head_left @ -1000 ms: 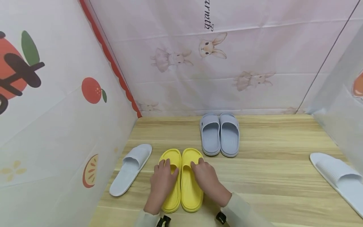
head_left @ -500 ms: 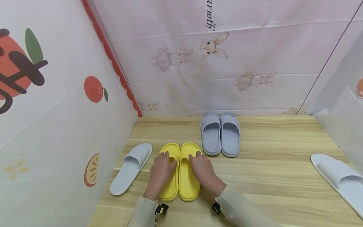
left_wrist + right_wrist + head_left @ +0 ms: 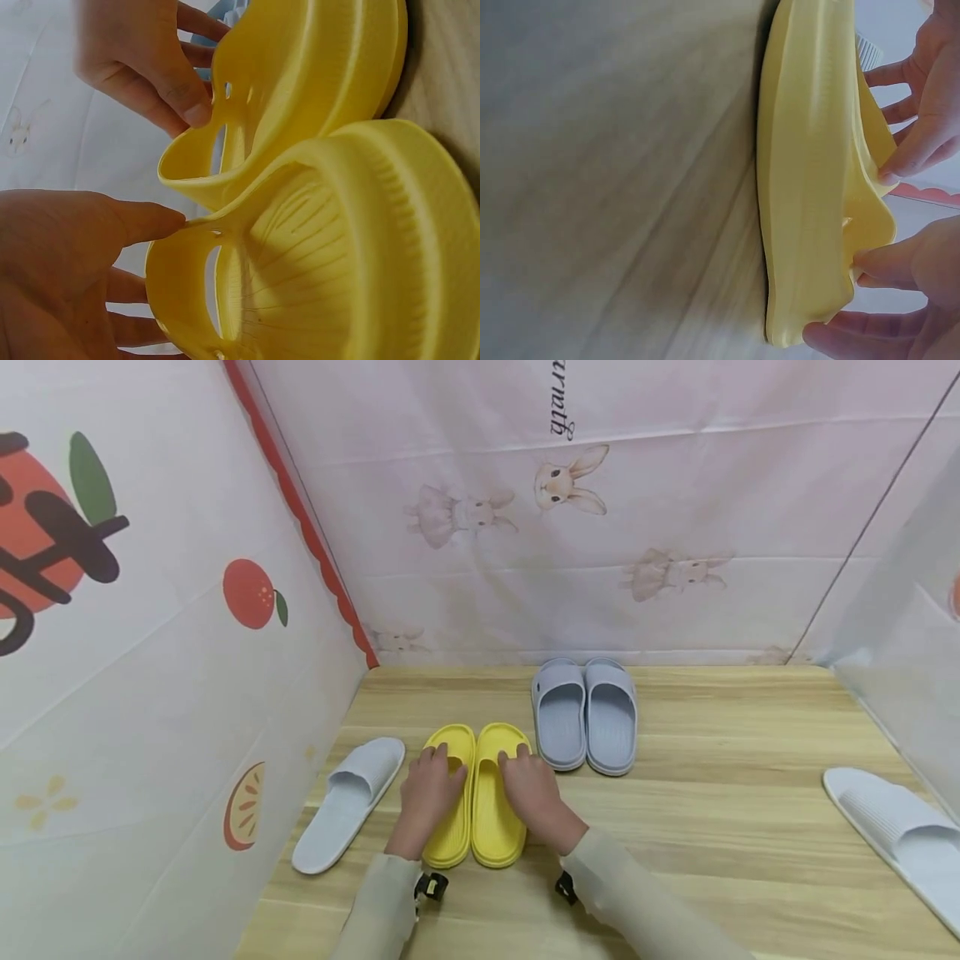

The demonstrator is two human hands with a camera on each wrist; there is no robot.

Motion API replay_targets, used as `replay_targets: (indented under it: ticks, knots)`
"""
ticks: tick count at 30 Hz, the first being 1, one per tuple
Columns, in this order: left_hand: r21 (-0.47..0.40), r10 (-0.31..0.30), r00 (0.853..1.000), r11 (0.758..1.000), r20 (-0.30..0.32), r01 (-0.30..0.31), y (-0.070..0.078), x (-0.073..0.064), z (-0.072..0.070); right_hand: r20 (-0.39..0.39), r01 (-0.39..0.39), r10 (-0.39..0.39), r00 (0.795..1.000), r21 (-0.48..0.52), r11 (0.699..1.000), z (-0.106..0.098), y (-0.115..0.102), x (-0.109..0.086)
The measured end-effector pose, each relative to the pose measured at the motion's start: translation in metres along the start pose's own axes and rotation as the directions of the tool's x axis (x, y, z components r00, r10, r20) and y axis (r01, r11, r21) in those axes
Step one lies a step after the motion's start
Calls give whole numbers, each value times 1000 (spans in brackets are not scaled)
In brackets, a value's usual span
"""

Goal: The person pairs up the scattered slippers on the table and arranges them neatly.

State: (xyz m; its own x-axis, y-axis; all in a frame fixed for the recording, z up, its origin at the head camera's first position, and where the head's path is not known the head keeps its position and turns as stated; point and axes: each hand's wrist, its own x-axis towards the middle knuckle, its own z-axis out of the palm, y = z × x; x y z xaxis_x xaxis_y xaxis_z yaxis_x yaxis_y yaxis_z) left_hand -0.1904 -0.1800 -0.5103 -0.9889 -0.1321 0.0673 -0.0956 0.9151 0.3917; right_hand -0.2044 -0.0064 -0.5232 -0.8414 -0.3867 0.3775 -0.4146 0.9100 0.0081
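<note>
A pair of yellow slippers stands side by side on the wooden floor, toes away from me. My left hand [image 3: 429,793] grips the strap of the left yellow slipper [image 3: 447,845], its thumb at the opening edge and its other fingers over the outer side. The strap of the right yellow slipper [image 3: 492,828] is held the same way by my right hand [image 3: 534,792]. In the left wrist view, both thumbs lie at the straps' edges, the right hand [image 3: 146,56] above the left hand [image 3: 56,274]. The right wrist view shows the yellow slipper [image 3: 806,165] side-on, its sole along the floor.
A pair of grey slippers [image 3: 611,727] stands by the back wall, just right of the yellow pair. One white slipper [image 3: 337,822] lies angled near the left wall [image 3: 172,710]. Another white slipper [image 3: 918,843] is at the far right. Wood-grain floor [image 3: 712,827] lies between.
Both hands have moved forward together, taking the yellow slippers along the floor toward the back wall. The grey and white slippers have stayed in place.
</note>
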Motion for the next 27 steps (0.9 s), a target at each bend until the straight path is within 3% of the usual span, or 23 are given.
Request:
replay_targets:
  ticks: [6,13,20,27]
  knots:
    - [-20,-2,1000,1000,-3,2,3,11,1,-3,-14,14,1000,19,1000,2,3,8]
    - [20,19,1000,1000,-14,-19,4,25,3,-19,-27,28,999,73,997,11,8,20]
    - [37,19,1000,999,-18,-18,4,34,4,-5,-112,117,993,251,962,14,6,29]
    - [29,17,1000,999,-12,-16,8,40,5,75,-222,210,975,260,940,12,-5,38]
